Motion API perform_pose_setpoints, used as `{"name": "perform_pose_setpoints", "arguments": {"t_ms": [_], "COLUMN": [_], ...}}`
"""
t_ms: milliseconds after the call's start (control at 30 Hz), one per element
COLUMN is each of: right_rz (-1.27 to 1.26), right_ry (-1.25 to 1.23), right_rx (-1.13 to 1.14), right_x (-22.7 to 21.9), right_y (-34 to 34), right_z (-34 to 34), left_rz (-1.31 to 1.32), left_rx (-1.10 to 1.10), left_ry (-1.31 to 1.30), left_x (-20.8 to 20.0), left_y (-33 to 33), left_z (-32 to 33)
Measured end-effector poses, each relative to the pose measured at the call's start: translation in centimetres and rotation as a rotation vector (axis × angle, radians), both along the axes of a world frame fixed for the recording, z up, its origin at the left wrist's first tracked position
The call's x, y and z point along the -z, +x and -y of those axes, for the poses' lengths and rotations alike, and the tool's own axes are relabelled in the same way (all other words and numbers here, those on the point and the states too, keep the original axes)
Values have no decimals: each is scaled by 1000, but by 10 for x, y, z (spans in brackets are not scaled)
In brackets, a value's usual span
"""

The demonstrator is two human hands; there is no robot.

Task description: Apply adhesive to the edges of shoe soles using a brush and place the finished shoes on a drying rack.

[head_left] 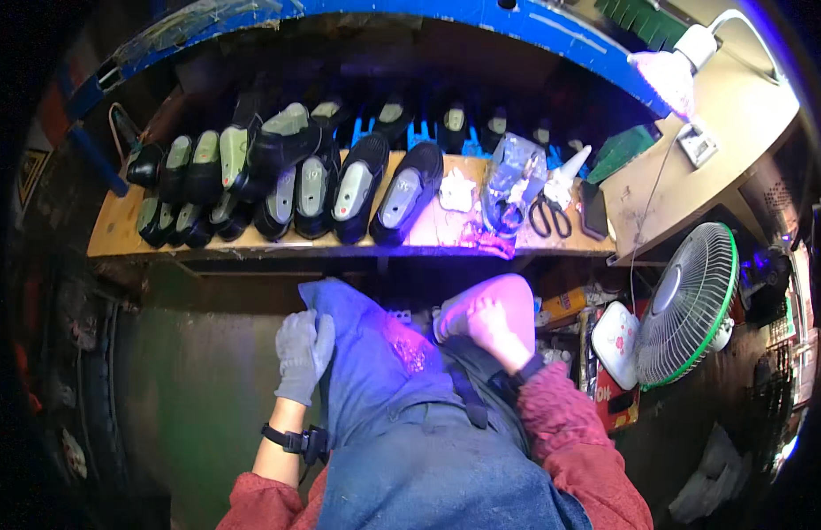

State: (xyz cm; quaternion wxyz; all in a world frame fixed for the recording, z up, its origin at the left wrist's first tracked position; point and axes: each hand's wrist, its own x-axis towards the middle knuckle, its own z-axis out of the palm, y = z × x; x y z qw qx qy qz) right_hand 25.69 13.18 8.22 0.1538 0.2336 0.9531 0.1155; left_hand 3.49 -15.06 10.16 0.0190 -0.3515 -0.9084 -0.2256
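My left hand, in a grey glove, rests beside my left knee, its fingers stretched along the edge of the blue denim apron. It holds nothing that I can see. My right hand lies on a pale, rounded surface at my right knee. Pink light washes out both, so I cannot tell if that surface is the knee or a thing on it. Ahead, black shoes with grey insoles stand in rows on a wooden bench. Neither hand touches them.
Black-handled scissors, a dark phone and a clear plastic bag lie on the bench's right part. A lit lamp hangs over them. At the right stands a green-rimmed fan. A blue metal beam crosses above.
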Motion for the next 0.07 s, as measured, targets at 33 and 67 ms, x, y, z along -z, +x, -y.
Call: {"name": "perform_pose_setpoints", "arguments": {"t_ms": [33, 67], "right_rz": [363, 293], "right_ry": [-97, -79], "right_rx": [89, 76], "right_x": [18, 27], "right_y": [-11, -14], "right_z": [-8, -20], "left_rz": [-48, -54], "left_rx": [17, 23], "left_ry": [-61, -136], "left_x": [6, 13], "left_y": [0, -1], "left_z": [-2, -6]}}
